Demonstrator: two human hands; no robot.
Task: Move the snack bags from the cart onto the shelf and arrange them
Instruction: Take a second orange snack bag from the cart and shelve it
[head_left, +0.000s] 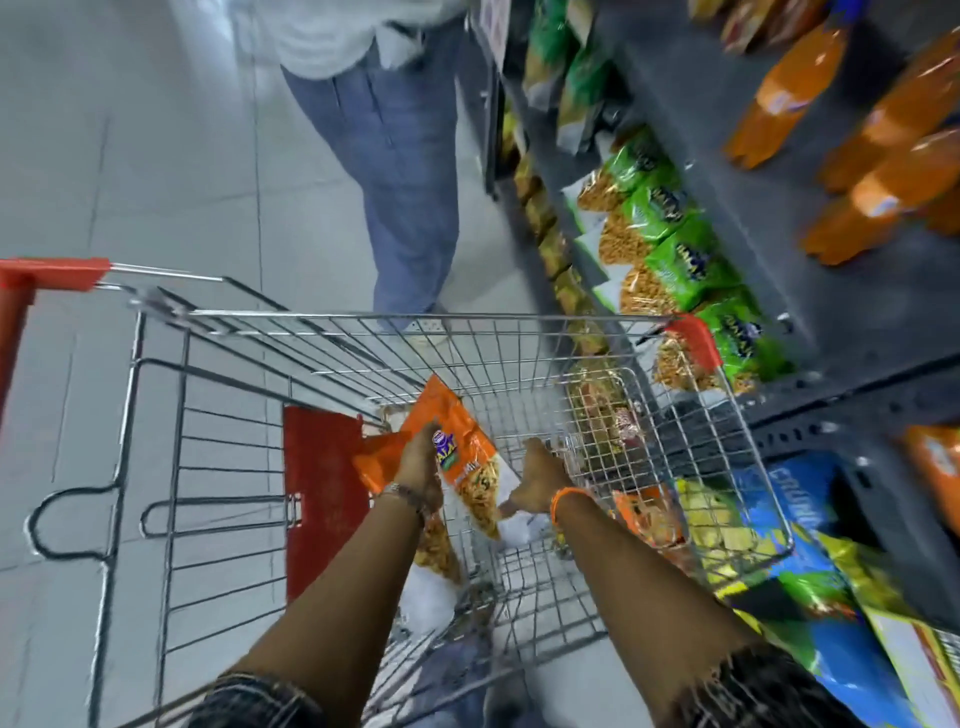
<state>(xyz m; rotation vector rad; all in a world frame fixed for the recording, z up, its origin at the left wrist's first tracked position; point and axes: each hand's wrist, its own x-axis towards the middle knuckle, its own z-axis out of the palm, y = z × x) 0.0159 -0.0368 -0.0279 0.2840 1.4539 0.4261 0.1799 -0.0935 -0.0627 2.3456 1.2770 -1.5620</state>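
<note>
Both my arms reach down into a wire shopping cart (519, 332). My left hand (423, 467) grips orange snack bags (460, 441), one standing tilted up against the cart's far side and another hanging below the wrist. My right hand (540, 475) is down in the basket with fingers on the clear lower end of the orange bag; its grip is partly hidden. The dark shelf (769, 218) on the right holds a row of green snack bags (670, 260).
A person in blue jeans (405, 171) stands just beyond the cart in the aisle. Orange bags (883, 119) lie on the upper shelf. Blue, yellow and green packs (810, 545) fill the lower shelf beside the cart. Grey tiled floor (130, 156) lies to the left.
</note>
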